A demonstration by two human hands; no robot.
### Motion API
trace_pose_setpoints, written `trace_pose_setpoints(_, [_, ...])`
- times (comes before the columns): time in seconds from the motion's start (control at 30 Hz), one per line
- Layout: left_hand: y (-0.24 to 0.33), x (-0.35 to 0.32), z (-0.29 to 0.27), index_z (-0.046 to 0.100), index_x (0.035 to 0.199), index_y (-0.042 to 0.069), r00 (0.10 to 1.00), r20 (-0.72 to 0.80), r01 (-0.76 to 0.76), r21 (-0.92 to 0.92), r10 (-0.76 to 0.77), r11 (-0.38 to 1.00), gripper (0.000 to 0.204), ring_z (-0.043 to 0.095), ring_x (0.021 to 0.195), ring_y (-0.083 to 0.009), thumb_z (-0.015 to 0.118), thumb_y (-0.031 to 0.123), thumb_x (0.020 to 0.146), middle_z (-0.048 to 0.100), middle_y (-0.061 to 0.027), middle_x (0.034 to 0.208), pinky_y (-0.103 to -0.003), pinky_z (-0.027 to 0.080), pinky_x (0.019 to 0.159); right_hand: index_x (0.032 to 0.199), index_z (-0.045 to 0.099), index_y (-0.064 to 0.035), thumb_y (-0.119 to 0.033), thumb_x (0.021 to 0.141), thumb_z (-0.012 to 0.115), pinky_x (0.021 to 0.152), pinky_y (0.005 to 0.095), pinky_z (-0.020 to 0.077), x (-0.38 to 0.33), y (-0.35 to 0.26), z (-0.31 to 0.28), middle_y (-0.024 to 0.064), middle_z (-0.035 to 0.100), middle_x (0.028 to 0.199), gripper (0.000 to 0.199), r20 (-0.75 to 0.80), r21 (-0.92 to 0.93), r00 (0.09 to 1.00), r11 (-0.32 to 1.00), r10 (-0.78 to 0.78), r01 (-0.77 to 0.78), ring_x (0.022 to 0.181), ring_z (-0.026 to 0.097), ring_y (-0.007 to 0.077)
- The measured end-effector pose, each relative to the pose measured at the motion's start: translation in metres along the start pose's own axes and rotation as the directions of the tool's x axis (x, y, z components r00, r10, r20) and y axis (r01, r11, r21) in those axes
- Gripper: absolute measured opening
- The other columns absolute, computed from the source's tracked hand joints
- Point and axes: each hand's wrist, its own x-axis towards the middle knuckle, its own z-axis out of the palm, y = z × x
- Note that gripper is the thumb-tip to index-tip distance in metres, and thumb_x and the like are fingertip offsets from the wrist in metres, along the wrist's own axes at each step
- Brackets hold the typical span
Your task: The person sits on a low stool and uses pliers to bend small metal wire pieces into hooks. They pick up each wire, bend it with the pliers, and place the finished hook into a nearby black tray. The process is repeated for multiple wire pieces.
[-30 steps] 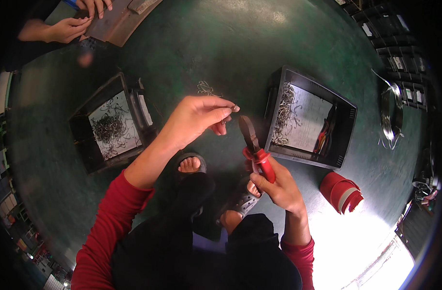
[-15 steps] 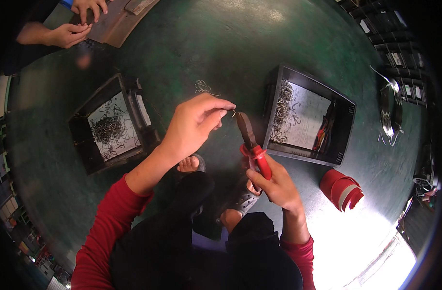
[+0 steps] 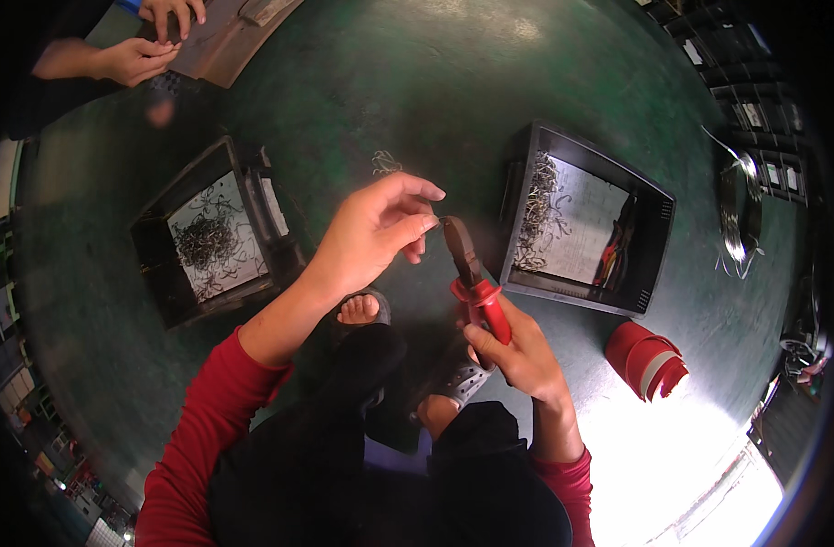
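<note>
Red-handled pliers (image 3: 479, 287) with dark metal jaws point up and slightly left in my right hand (image 3: 524, 357), whose fingers wrap round the grips. My left hand (image 3: 371, 223) is beside the jaws, with its thumb tip almost at them. Its index finger is raised apart from the thumb, and I see nothing clearly held between them. Whether a small wire piece sits at the thumb tip or in the jaws is too small to tell. Just beyond the left hand, a few bent wire pieces (image 3: 385, 162) lie on the green floor.
On the right stands a black crate (image 3: 649, 214) with wire hooks and more pliers (image 3: 610, 255). Another dark crate (image 3: 153, 273) on the left holds a heap of hooks (image 3: 205, 242). A red roll (image 3: 643, 357) and a wire coil (image 3: 734, 205) are at right. Another person's hands (image 3: 144, 59) work far left.
My left index finger has lifted away from the jaws, and the thumb has moved right toward them. The small curved wire seen at the fingertips no longer shows clearly. The pliers have barely shifted.
</note>
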Motion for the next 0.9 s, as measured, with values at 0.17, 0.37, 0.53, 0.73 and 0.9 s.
trace_pose_setpoints(0.17, [0.002, 0.001, -0.004, 0.06, 0.116, -0.001, 0.995, 0.082, 0.055, -0.013, -0.054, 0.998, 0.022, 0.058, 0.07, -0.0084, 0.057, 0.008, 0.096, 0.06, -0.0035, 0.084, -0.024, 0.051, 0.061, 0.123, 0.056, -0.0026, -0.021, 0.09, 0.064, 0.079, 0.0317, 0.0448, -0.001, -0.001, 0.0, 0.0097, 0.059, 0.093, 0.039, -0.002, -0.002, 1.0, 1.0, -0.002, 0.002, 0.085, 0.055, 0.0198])
trace_pose_setpoints(0.37, [0.008, -0.008, 0.007, 0.062, 0.118, -0.001, 0.99, 0.128, 0.033, 0.235, -0.065, 0.971, 0.032, 0.05, 0.065, -0.0038, 0.062, 0.023, 0.095, 0.055, 0.0017, 0.076, -0.022, 0.042, 0.058, 0.125, 0.056, -0.0035, -0.018, 0.09, 0.063, 0.081, 0.0333, 0.0461, 0.0, 0.009, 0.001, 0.012, 0.061, 0.095, 0.039, -0.065, -0.091, 0.997, 0.995, -0.05, 0.044, 0.085, 0.058, 0.0231])
trace_pose_setpoints(0.53, [0.009, -0.019, 0.022, 0.066, 0.109, 0.003, 0.997, 0.071, -0.03, 0.352, 0.005, 0.936, 0.029, 0.038, 0.055, -0.0006, 0.073, 0.021, 0.087, 0.043, 0.0064, 0.06, -0.023, 0.031, 0.051, 0.125, 0.056, -0.0035, -0.014, 0.088, 0.065, 0.085, 0.036, 0.0482, 0.004, 0.02, 0.006, 0.0155, 0.065, 0.101, 0.039, -0.115, -0.146, 0.989, 0.986, -0.093, 0.076, 0.09, 0.064, 0.0293])
trace_pose_setpoints(0.73, [0.004, -0.023, 0.026, 0.067, 0.099, 0.003, 0.994, 0.032, -0.111, 0.414, 0.108, 0.904, 0.022, 0.033, 0.052, -0.0019, 0.074, 0.018, 0.085, 0.038, 0.0066, 0.056, -0.024, 0.027, 0.048, 0.124, 0.057, -0.0025, -0.004, 0.085, 0.063, 0.084, 0.0366, 0.0496, 0.007, 0.028, 0.012, 0.018, 0.066, 0.104, 0.039, -0.134, -0.156, 0.988, 0.987, -0.072, 0.051, 0.095, 0.066, 0.0334])
trace_pose_setpoints(0.9, [0.004, -0.024, 0.031, 0.067, 0.099, 0.002, 0.987, 0.045, -0.158, 0.434, 0.153, 0.887, 0.022, 0.032, 0.053, -0.0031, 0.074, 0.018, 0.085, 0.037, 0.0049, 0.056, -0.025, 0.027, 0.049, 0.122, 0.058, -0.0028, 0.003, 0.082, 0.061, 0.081, 0.0364, 0.0508, 0.01, 0.035, 0.013, 0.0181, 0.066, 0.103, 0.04, -0.172, -0.259, 0.958, 0.949, -0.229, 0.18, 0.094, 0.066, 0.0363])
